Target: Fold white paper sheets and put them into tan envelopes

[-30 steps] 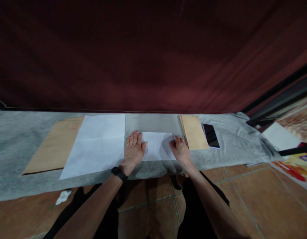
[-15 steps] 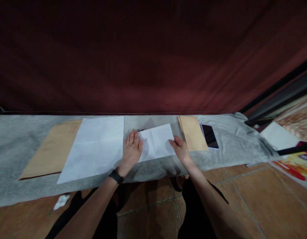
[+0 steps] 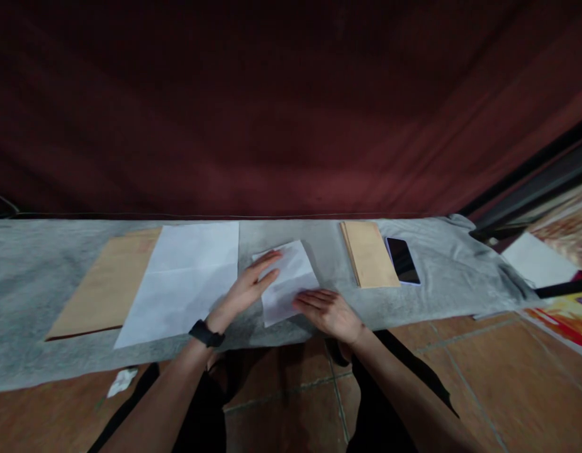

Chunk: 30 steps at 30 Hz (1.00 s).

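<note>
On the grey cloth (image 3: 436, 277) before a red curtain, the left hand (image 3: 246, 286) lies flat, fingers together, on the folded paper (image 3: 285, 283). The right hand (image 3: 326, 311) presses flat on its near edge. The paper, straight a second ago, now sits turned, between the white sheet (image 3: 182, 277) and the brown envelopes (image 3: 369, 251).
</note>
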Available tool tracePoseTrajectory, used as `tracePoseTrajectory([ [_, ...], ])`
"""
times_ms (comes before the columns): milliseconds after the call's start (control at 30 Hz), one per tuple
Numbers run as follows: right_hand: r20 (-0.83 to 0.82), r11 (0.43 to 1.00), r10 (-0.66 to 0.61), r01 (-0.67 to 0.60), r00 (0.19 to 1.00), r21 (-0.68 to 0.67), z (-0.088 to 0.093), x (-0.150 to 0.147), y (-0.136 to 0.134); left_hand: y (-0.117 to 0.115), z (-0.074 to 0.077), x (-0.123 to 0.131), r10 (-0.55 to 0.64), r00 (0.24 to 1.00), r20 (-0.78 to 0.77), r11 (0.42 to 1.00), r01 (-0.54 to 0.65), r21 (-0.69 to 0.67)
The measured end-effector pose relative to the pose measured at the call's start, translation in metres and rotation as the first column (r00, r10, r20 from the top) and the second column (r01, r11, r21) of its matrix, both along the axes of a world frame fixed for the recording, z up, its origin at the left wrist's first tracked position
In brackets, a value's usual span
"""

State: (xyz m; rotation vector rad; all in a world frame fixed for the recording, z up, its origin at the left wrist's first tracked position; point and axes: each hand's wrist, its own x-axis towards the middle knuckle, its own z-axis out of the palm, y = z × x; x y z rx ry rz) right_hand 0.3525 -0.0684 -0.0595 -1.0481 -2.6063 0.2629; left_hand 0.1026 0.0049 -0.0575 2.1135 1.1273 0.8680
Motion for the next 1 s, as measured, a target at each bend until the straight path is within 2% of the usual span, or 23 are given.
tracePoseTrajectory([
  [33,0.015,1.0,0.011,-0.011,1.0,-0.005,-0.002,-0.002,-0.002,-0.003,-0.005,0.002,-0.089,0.991,-0.096,0.996,0.091,0.012],
  [100,0.022,1.0,0.02,-0.019,1.0,-0.023,-0.003,-0.005,-0.004,-0.009,-0.016,0.007,-0.191,0.938,-0.289,0.976,0.214,0.049],
  [200,-0.019,0.996,0.041,-0.042,0.999,-0.082,-0.001,-0.007,-0.006,-0.017,-0.027,0.013,-0.195,0.866,-0.461,0.962,0.26,0.083],
  [267,-0.053,0.991,0.054,-0.06,0.997,-0.123,-0.001,-0.009,-0.006,-0.021,-0.026,0.013,-0.207,0.853,-0.479,0.962,0.267,0.061],
  [333,-0.084,0.988,0.04,-0.052,0.996,-0.143,-0.004,-0.009,-0.005,-0.024,-0.019,0.011,-0.24,0.862,-0.446,0.96,0.278,0.021],
  [433,-0.093,0.986,-0.048,0.033,0.994,-0.165,-0.007,-0.008,-0.003,-0.032,-0.008,0.005,-0.317,0.879,-0.355,0.943,0.333,-0.018],
  [533,-0.093,0.963,-0.129,0.102,0.987,-0.248,-0.005,-0.004,0.002,-0.04,-0.007,-0.003,-0.358,0.885,-0.298,0.93,0.365,-0.037],
  [700,-0.224,0.886,-0.202,0.08,0.954,-0.457,-0.004,0.015,0.017,-0.039,-0.017,-0.016,-0.159,0.971,-0.18,0.983,0.138,-0.123],
  [767,-0.269,0.822,-0.309,0.114,0.912,-0.557,-0.009,0.022,0.025,-0.036,-0.016,-0.019,-0.083,0.987,-0.138,0.981,0.056,-0.186],
  [833,-0.287,0.746,-0.478,0.212,0.83,-0.631,-0.017,0.023,0.035,-0.033,-0.014,-0.018,0.003,0.991,-0.132,0.973,-0.033,-0.23],
  [900,-0.316,0.699,-0.599,0.288,0.736,-0.654,-0.025,0.019,0.044,-0.031,-0.012,-0.016,0.088,0.981,-0.175,0.964,-0.128,-0.232],
  [1000,-0.331,0.702,-0.656,0.388,0.678,-0.597,-0.029,0.006,0.055,-0.028,-0.009,-0.009,0.206,0.937,-0.281,0.946,-0.264,-0.189],
])
